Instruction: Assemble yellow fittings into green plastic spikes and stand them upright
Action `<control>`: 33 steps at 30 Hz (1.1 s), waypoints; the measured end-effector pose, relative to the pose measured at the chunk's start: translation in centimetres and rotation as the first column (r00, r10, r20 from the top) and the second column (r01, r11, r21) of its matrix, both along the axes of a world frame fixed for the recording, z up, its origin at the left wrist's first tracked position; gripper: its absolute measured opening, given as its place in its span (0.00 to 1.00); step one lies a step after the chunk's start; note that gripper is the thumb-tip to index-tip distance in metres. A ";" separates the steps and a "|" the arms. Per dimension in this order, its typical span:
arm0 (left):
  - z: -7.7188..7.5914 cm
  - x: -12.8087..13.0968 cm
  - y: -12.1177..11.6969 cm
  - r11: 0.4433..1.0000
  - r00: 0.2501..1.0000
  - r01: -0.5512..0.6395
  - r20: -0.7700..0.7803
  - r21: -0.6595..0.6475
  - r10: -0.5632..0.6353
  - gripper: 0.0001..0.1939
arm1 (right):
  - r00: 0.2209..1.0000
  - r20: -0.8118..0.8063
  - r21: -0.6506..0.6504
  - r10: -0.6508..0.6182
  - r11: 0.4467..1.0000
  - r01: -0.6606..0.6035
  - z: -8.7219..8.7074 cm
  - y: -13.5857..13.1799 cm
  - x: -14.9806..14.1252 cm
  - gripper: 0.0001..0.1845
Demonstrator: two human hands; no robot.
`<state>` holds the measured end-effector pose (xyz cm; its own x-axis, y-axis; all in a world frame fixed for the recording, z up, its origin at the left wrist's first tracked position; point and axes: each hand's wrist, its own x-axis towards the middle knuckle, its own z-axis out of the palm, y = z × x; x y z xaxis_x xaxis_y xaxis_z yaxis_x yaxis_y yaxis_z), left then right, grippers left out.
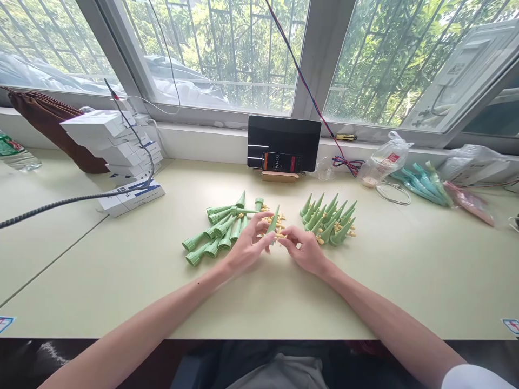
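My left hand (248,244) pinches a green cone-shaped spike (273,221), holding it upright over the pale table (121,270). My right hand (305,249) meets it from the right, fingers closed on a small yellow part (279,235) at the spike's base. A pile of longer green tubes (214,229) lies just left of my hands. A cluster of green spikes with yellow fittings (329,220) lies just right of them. Loose yellow pieces (271,215) sit behind my fingers.
A phone (281,162) leans on a black stand (284,138) at the window sill. White boxes (117,146) are stacked at the left, with a cable (60,202) running across. Plastic bags (385,159) and teal parts (424,183) lie at the right.
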<state>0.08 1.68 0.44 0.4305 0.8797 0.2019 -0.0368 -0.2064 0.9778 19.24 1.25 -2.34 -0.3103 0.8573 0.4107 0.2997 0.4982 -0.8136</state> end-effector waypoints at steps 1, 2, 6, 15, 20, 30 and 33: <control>0.0 0.0 0.0 1.000 1.000 -0.003 0.001 -0.005 0.003 0.25 | 1.000 0.003 0.005 -0.002 1.000 0.002 0.0 0.0 0.0 0.08; 0.1 0.0 0.0 1.000 1.000 -0.007 -0.005 -0.005 0.007 0.25 | 1.000 0.006 0.011 -0.004 1.000 0.004 -0.1 0.0 0.0 0.08; 0.1 -0.1 0.0 1.000 0.999 -0.002 -0.033 -0.001 0.002 0.28 | 1.000 0.006 0.022 -0.008 1.000 0.008 -0.1 0.0 -0.1 0.07; -0.8 -0.1 0.5 1.000 1.000 0.000 -0.024 0.005 0.000 0.22 | 1.000 0.029 -0.003 0.004 1.000 -0.004 -0.1 0.1 0.1 0.08; -0.6 -0.1 0.5 0.999 0.999 0.019 -0.051 0.035 -0.017 0.18 | 0.997 0.076 -0.015 0.005 1.000 -0.004 0.0 0.0 0.2 0.10; -0.4 -0.2 0.6 1.000 0.998 0.028 -0.059 -0.015 -0.028 0.15 | 0.993 0.116 0.011 0.011 1.000 -0.012 0.0 0.0 0.2 0.14; -0.2 -0.2 0.5 0.998 0.999 0.032 -0.042 -0.050 -0.034 0.14 | 0.997 0.083 0.006 -0.001 1.000 0.000 0.3 0.0 0.1 0.13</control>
<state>-0.14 2.21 0.21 0.4666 0.8735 0.1391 -0.0006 -0.1570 0.9876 19.34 1.21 -2.06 -0.3432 0.8550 0.3889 0.3664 0.5031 -0.7827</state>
